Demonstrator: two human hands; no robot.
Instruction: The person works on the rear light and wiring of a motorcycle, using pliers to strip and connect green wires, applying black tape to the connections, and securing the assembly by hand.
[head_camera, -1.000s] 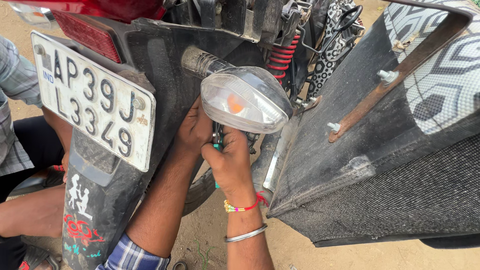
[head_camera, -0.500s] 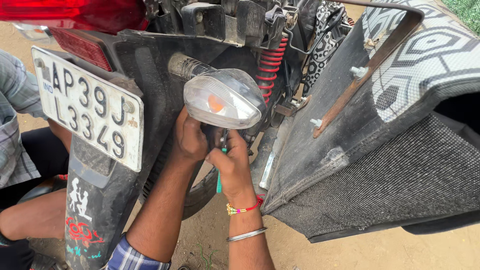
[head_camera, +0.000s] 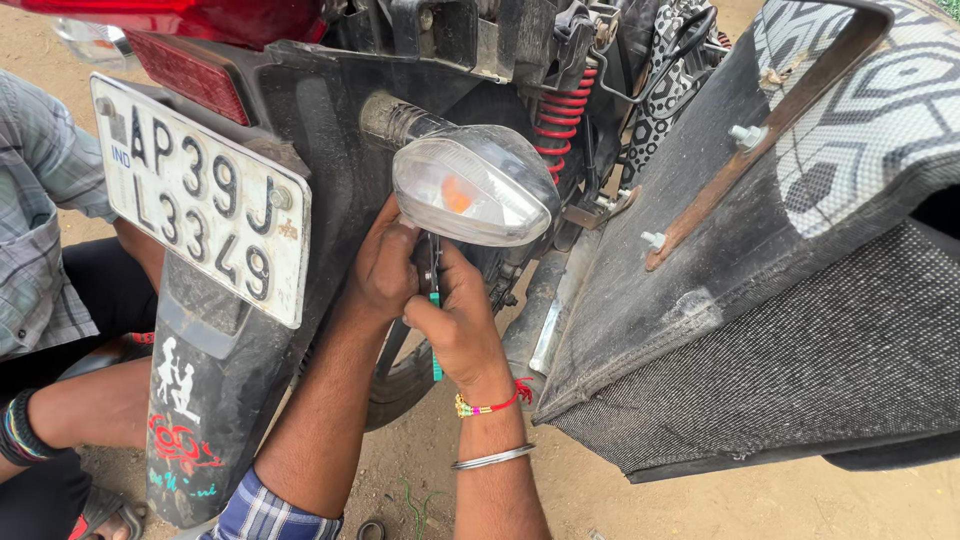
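We hold pliers (head_camera: 434, 300) just under the clear turn signal (head_camera: 472, 187): right hand (head_camera: 458, 325) clamped on the green handles, left hand (head_camera: 385, 265) pinching beside the tip. Stiff, light steel; the lens above looks brittle, so handles only.

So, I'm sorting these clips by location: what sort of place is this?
Probably an outdoor roadside repair spot: bare dirt ground, a motorcycle's rear mudguard and turn-signal lamp, both hands working beneath it.
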